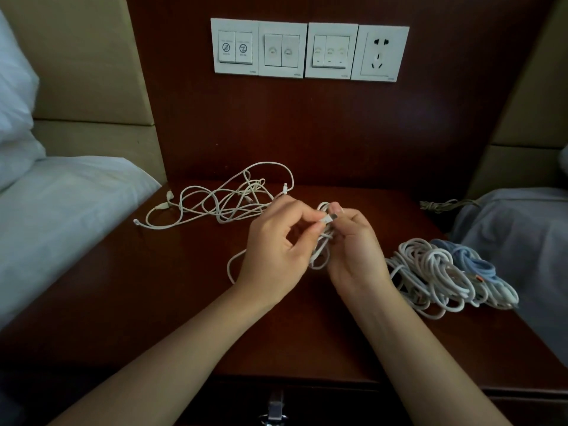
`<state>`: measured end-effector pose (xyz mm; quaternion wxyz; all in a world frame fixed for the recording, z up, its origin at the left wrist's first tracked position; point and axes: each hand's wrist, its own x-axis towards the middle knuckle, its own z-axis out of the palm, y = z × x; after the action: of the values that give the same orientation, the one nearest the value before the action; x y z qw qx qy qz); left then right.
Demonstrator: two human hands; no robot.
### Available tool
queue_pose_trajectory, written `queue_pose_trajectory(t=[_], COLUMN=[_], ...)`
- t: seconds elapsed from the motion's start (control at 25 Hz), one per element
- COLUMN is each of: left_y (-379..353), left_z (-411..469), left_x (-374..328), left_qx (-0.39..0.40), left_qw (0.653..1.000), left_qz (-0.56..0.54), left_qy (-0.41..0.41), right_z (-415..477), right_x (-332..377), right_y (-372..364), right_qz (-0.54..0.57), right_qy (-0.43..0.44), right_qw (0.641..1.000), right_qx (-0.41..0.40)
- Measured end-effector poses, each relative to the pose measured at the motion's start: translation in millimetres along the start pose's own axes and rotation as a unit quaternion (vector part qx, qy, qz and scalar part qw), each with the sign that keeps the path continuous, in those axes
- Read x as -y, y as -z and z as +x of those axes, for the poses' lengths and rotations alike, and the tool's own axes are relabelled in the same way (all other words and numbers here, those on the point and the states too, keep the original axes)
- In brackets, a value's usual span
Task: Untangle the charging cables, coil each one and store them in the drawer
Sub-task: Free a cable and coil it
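Cable point(321, 253): white, partly wound into a small coil, held above the middle of the worktop point(184, 287) between both hands; one slack loop hangs out beside the left wrist
Left hand point(276, 241): thumb and forefinger pinch the cable's plug point(327, 219), other fingers curled loosely beneath
Right hand point(353, 247): fingers curled round the small coil, thumb tip up at the plug, close against the left hand's fingertips
Tangle point(227, 198): loose white cables knotted together at the back left of the worktop, ends trailing toward the left edge
Coiled pile point(436, 272): wound white cables and a pale blue one heaped on the right side of the worktop, just beside the right wrist
Drawer point(338, 401): closed, below the front edge, metal handle point(275, 404) in the middle
Wall: white switch plates point(282, 49) and a socket point(379, 53) above the worktop
Sides: a bed point(61, 210) with white linen on the left
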<state>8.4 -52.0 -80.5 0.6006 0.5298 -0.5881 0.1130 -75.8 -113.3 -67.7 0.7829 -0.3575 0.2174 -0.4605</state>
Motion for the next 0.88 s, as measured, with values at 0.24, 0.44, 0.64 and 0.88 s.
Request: queue_pose_trajectory(t=[0.24, 0.44, 0.64, 0.88], left_y=[-3.3, -4.2, -1.6, 12.7], left_z=[-0.5, -0.9, 0.2, 13.1], left_x=[4.4, 5.5, 4.4, 8.0], left_qx=[0.015, 0.021, 0.028, 0.014], left_qw=[0.998, 0.995, 0.99, 0.973], left_qz=[0.035, 0.077, 0.134, -0.063], left_qy=[0.051, 0.06, 0.035, 0.222], right_z=[-4.3, -5.6, -6.3, -10.6], right_x=[-1.2, -3.7, -10.2, -9.3], right_y=[0.6, -0.9, -0.8, -5.4], right_qz=[0.019, -0.056, -0.31, -0.356], right_qy=[-0.016, 0.032, 0.18, 0.245], right_qw=[0.999, 0.997, 0.932, 0.902], right_qx=[-0.04, -0.043, -0.047, -0.011])
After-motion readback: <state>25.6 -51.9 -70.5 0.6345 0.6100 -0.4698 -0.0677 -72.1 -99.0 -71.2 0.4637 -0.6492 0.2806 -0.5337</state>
